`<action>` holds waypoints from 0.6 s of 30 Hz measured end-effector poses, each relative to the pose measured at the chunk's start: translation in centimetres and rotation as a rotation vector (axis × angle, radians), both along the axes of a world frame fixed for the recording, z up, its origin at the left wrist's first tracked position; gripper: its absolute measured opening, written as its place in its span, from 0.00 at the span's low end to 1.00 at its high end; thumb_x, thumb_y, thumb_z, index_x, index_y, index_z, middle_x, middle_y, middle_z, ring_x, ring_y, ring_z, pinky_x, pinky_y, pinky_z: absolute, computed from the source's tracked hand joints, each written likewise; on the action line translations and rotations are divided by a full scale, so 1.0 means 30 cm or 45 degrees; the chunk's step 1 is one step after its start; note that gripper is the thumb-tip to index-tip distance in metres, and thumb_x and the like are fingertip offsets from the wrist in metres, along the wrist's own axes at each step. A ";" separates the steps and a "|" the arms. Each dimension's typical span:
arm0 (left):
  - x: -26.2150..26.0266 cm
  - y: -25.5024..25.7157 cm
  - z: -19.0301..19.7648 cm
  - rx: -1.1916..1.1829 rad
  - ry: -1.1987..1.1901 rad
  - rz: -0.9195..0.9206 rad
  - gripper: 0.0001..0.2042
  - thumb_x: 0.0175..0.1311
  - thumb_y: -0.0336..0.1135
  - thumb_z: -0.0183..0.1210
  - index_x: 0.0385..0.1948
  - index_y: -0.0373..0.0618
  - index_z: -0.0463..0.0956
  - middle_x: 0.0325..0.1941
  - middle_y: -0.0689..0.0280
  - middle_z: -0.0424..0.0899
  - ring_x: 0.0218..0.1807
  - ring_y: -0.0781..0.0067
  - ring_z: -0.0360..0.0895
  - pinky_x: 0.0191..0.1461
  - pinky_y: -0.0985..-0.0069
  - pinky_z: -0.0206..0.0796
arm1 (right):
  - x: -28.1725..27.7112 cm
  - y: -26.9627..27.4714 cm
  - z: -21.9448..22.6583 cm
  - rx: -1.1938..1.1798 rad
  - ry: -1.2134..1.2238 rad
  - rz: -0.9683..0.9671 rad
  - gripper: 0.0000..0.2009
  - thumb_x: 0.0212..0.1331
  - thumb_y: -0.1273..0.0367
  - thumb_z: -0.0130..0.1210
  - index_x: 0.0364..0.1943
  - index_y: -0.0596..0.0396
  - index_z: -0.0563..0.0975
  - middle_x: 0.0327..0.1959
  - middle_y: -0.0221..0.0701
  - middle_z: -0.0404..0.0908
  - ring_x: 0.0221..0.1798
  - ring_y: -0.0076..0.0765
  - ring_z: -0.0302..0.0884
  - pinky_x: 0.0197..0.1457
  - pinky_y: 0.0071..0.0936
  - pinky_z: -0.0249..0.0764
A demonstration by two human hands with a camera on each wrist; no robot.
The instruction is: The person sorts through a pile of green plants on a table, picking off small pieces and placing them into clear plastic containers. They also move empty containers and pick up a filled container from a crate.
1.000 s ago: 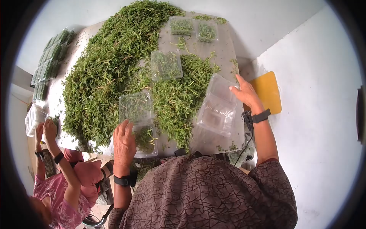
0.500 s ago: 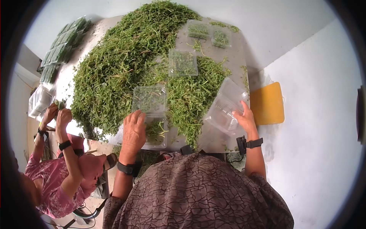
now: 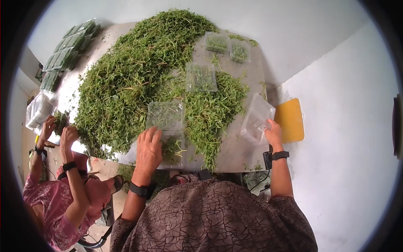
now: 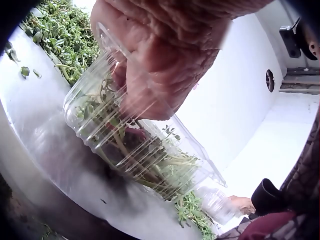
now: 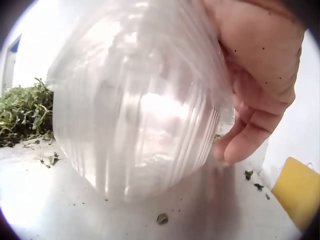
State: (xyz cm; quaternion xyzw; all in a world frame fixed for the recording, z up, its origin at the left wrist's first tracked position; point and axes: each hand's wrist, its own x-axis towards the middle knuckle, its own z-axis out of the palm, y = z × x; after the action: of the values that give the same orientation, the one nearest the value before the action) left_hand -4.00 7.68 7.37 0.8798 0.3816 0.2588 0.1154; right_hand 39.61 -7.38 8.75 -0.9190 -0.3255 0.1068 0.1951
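My left hand reaches over the near half of an open clear plastic clamshell box. Its fingers extend into the box, where some leafy green stems lie, as the left wrist view shows; the fingertips are partly hidden. The box's lid lies folded back over the greens. At the table's right side my right hand pinches the edge of another clear plastic clamshell box, with no greens in it. That box stands tilted beside the pile, close over the tabletop in the right wrist view.
A large heap of leafy greens covers the middle of the table. Further boxes of greens stand beyond, and packed boxes are stacked far left. Another person's hands work at the left. A yellow board stands on the right.
My right hand has moved from beside the empty clamshell box to pinching its edge, and the box has shifted right and tilted up. My left hand stays at its box.
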 end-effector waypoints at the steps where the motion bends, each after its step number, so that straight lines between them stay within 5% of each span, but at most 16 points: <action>1: -0.001 -0.006 0.002 -0.008 -0.002 -0.003 0.21 0.49 0.21 0.58 0.50 0.39 0.71 0.55 0.53 0.72 0.58 0.48 0.68 0.63 0.56 0.60 | 0.010 -0.001 0.012 -0.006 0.001 0.008 0.25 0.50 0.74 0.55 0.57 0.58 0.75 0.51 0.53 0.79 0.55 0.50 0.78 0.59 0.36 0.71; 6: 0.015 -0.020 0.006 0.008 0.000 0.066 0.22 0.50 0.22 0.59 0.50 0.39 0.71 0.56 0.53 0.72 0.58 0.48 0.68 0.63 0.55 0.60 | -0.003 0.116 0.204 -0.406 -0.297 0.210 0.24 0.55 0.65 0.56 0.59 0.56 0.73 0.58 0.51 0.75 0.61 0.52 0.72 0.65 0.40 0.66; 12: 0.025 -0.038 0.012 -0.010 0.042 0.125 0.22 0.51 0.22 0.59 0.51 0.39 0.71 0.56 0.52 0.72 0.59 0.47 0.68 0.63 0.55 0.61 | 0.050 0.364 0.166 0.090 0.138 0.521 0.24 0.60 0.61 0.56 0.60 0.53 0.73 0.65 0.46 0.68 0.68 0.53 0.64 0.68 0.41 0.62; 16: 0.027 -0.044 0.014 -0.038 0.075 0.155 0.21 0.53 0.21 0.56 0.52 0.38 0.71 0.56 0.51 0.72 0.59 0.46 0.68 0.64 0.55 0.60 | 0.032 0.564 0.067 -0.002 0.160 0.657 0.26 0.64 0.57 0.51 0.65 0.52 0.68 0.69 0.45 0.63 0.73 0.50 0.56 0.73 0.41 0.56; 18: 0.034 -0.045 0.024 -0.045 0.086 0.158 0.20 0.54 0.21 0.55 0.52 0.38 0.71 0.56 0.51 0.72 0.59 0.45 0.68 0.64 0.55 0.60 | 0.002 0.639 0.060 -0.307 0.083 0.774 0.30 0.67 0.54 0.46 0.71 0.49 0.58 0.73 0.44 0.54 0.77 0.47 0.46 0.76 0.42 0.48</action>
State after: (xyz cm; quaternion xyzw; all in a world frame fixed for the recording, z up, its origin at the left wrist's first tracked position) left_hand -2.99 6.34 8.08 0.8604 0.4438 0.2287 0.1018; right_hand 39.66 11.78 10.56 -0.7925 -0.5634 0.2272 0.0543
